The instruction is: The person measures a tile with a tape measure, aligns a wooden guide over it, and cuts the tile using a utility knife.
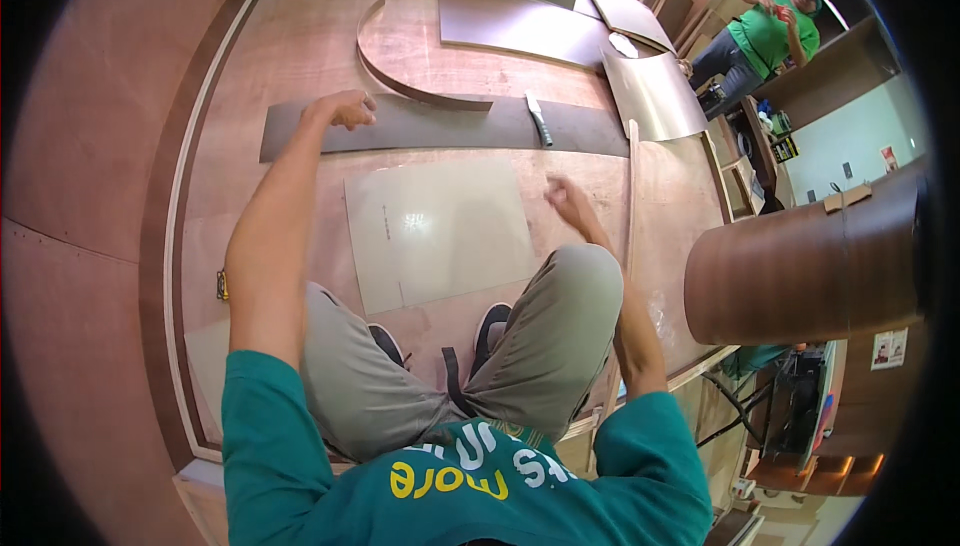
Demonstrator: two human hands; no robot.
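My left hand is held over the left part of a long dark brown strip, its fingers curled in. What they hold, if anything, is hidden. My right hand hovers over the wooden surface, just right of a pale square sheet; motion smears its fingers. On the dark strip lies a scraper or putty knife with a pale blade and a dark green handle. A narrow curved band of brown edging stands in an arc, its right end above the strip.
Brown laminate sheets and a bent sheet lie at the far side. A thin wooden batten runs along the right. A big laminate roll stands beyond the right edge. A person in green stands at far right.
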